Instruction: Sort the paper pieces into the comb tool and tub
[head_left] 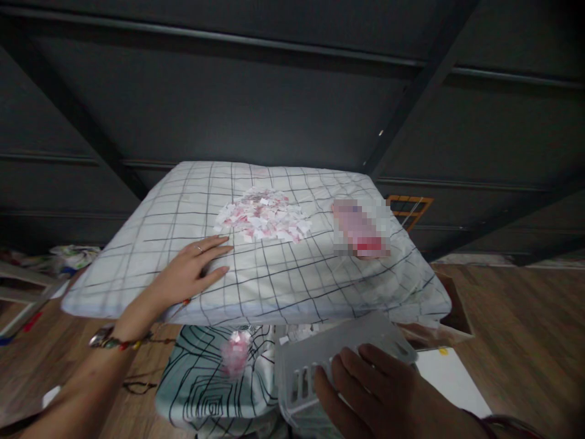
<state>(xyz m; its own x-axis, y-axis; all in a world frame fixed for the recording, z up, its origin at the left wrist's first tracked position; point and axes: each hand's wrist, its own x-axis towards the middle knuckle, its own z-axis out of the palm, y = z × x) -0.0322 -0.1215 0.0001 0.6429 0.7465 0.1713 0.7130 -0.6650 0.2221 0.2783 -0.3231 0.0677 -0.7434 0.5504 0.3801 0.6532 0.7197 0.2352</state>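
My left hand (196,268) rests palm down on the checked tablecloth (274,280), fingers apart and holding nothing. Its fingertips are close to the near left edge of a flat heap of small white and pink paper pieces (262,216). Below the table's front edge, my right hand (370,390) has its bent fingers against a clear plastic basket (297,350) with slotted sides. The thumb is hidden. White pieces show at the basket's far rim. A small pink and white clump (236,353), blurred, appears over the patterned teal cloth (196,390) left of the basket.
A pixelated pink and red object (361,228) lies on the table's right side. Behind stands a dark panelled wall (228,103). A cardboard box (454,305) and a white board (450,375) are at right, a metal frame (30,296) at left, above wooden flooring.
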